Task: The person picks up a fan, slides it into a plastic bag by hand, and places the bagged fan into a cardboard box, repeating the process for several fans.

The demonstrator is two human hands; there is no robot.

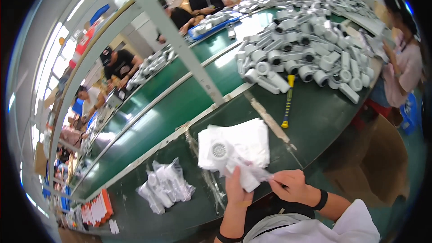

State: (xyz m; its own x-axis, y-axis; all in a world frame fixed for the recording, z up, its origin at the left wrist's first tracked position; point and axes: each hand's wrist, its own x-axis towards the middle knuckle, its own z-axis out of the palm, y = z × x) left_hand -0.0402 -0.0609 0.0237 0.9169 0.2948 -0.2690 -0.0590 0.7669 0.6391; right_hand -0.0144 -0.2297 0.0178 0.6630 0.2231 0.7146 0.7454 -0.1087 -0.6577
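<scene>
Near the front edge of a dark green counter (324,121), a pale handheld device (219,150) with a round grille appeared to sit inside a thin clear plastic bag (261,171), between the two hands and partly over a stack of flat white sheets (257,130), perhaps more bags. Whether its grille end touched the stack could not be told. The left hand (236,188) gripped the device's lower part through the film, while the right hand (290,185) pinched the loose end of the bag off to the right, fingertips drawn together.

The step in hand seemed to be settling the film around the device. Done well, it called for the left hand to act as the steady anchor, firm enough that the smooth body would not slip yet without pressing on the grille. The right hand's pull was best made even and gentle, along the line of the bag, since such thin film could probably tear or stretch if yanked. Raising the device a little would have spared the stack from being dragged askew.

To the left lay a group of bagged devices (166,184), well apart from the large heap of bare devices (306,47) at the far side. Respecting that gap made mixing less likely. The yellow-and-dark tool (288,101) lay beyond the stack, where it seemed unlikely to snag the film.
</scene>
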